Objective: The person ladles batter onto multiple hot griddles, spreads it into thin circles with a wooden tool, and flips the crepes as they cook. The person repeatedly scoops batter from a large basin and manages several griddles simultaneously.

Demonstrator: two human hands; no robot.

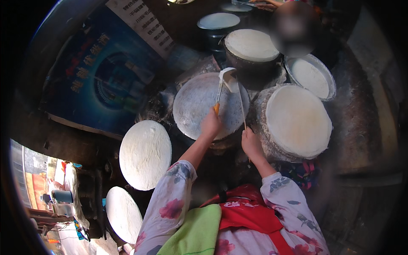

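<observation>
My left hand [211, 123] grips the orange handle of a metal-shafted tool [220, 91], possibly a ladle or scraper. White paste coats its head, and a pale flap hangs beside it. In my right hand [251, 143] is a thin stick [241, 102], its far tip reaching up to the tool's head. Both hands are over the near side of a round griddle [191, 105], whose grey surface has whitish streaks. Just to the right, a second round griddle [298, 121] is covered by a pale sheet of batter, slightly tan in the middle.
Behind stand a dark pot with a white round top [251, 45] and a metal basin of white powder or batter [309, 78]. White-coated discs [145, 155] [123, 215] are at left, below a blue printed board [105, 73]. Another person's hand [267, 5] shows at the top.
</observation>
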